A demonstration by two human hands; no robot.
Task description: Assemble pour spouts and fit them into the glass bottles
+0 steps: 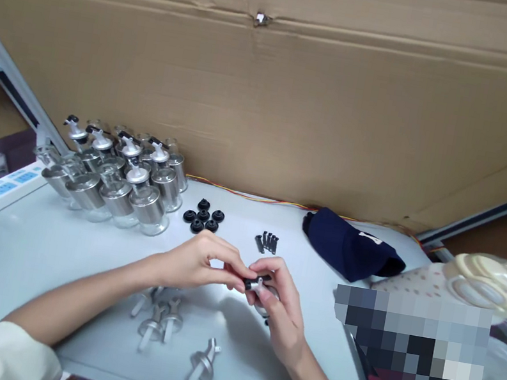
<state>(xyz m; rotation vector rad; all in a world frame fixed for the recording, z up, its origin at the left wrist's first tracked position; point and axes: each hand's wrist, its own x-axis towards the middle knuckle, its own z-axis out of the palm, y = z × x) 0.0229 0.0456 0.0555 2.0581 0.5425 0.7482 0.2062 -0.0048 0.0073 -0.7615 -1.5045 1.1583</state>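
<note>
Clasping a spout (257, 286) in right fingers (286, 275), left fingers (229, 254) pinching its black part (248, 284), glass bottles (147, 203), some spout-topped

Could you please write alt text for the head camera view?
A person's left hand and right hand hold a small silver and black fitting over a pale table. Glass and metal bottles stand at left; round black parts and slim black pieces lie beyond, metal spouts nearer.

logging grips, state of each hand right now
Left hand: closed, pinching the small black elongated plastic-looking piece.
Right hand: closed, holding the silver metal-looking round-collared spout.
</note>
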